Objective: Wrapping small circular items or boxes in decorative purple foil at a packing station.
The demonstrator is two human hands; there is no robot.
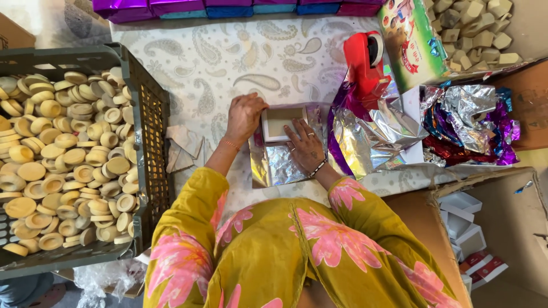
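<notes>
My left hand (244, 116) curls over the left edge of the small shallow white cardboard box (282, 122) lying on the crinkled silver foil sheet (279, 164), while my right hand (306, 147) rests flat, fingers spread, against its lower right corner.

Both arms reach forward from yellow floral sleeves, forearms bare and angled inward toward each other. The left hand (244, 117) is bent at the wrist, fingers curled downward with knuckles raised. The right hand (305, 147) lies flat, palm down, fingers spread and pointing forward, a beaded bracelet around its wrist.
</notes>
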